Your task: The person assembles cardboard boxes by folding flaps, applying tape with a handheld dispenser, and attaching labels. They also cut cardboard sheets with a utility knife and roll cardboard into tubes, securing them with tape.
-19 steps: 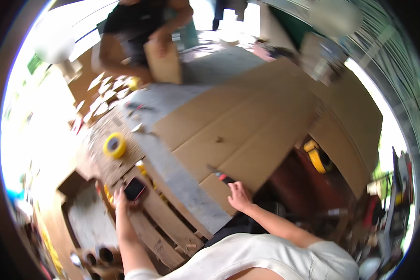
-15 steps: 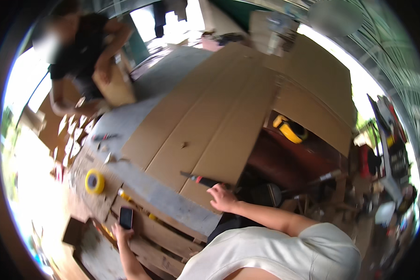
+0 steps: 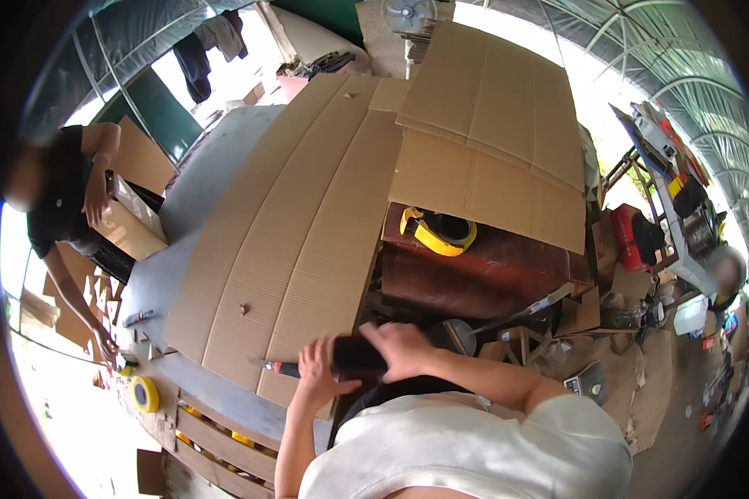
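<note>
Between my hands, low over the near end of the cardboard sheet [image 3: 250,200], is a black rectangular thing that looks like the phone [image 3: 358,354]. My left hand [image 3: 312,382] is at its left end, fingers above and thumb below. At the phone's right end is my right hand [image 3: 404,353], its fingers smeared by motion, so its grip is unclear. A knife with a red and black handle [image 3: 285,368] points left over the cardboard. The rest of its handle is hidden behind my left fingers.
A yellow tape roll [image 3: 145,394] lies on the wooden pallet at left. A yellow and black strap-like thing [image 3: 441,237] sits on a dark red cabinet [image 3: 508,279] under more cardboard [image 3: 499,100]. A co-worker [image 3: 66,191] at far left holds a cardboard box [image 3: 129,229].
My left hand has come from the pallet at lower left to beside my right hand, bringing the phone. My right hand has left the knife handle. The co-worker's arm has reached down toward the table edge.
</note>
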Demonstrator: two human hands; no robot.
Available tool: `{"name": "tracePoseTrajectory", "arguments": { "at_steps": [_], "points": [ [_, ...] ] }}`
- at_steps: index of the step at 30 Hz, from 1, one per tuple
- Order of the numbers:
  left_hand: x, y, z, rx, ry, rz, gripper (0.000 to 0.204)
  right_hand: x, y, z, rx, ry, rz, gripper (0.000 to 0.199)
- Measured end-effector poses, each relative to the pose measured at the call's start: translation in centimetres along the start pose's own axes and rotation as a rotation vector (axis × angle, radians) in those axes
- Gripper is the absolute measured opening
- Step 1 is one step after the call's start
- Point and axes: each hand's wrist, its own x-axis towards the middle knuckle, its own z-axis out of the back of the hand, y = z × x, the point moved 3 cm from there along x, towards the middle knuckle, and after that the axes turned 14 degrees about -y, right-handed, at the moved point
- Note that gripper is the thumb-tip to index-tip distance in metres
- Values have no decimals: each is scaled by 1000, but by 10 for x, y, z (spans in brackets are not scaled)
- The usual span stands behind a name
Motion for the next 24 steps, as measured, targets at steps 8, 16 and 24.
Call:
{"name": "tracePoseTrajectory", "arguments": {
  "at_steps": [8,16,24],
  "points": [
    [-95,114,-52,317,-502,1178,81,-59,-223,133,-543,-451,-1119,69],
    [-97,96,-83,222,-787,1530,87,-67,-297,81,-881,-922,-633,52],
    [-170,159,-113,-584,-1161,1622,45,44,-71,-70,531,-166,285,35]
  ]
}}
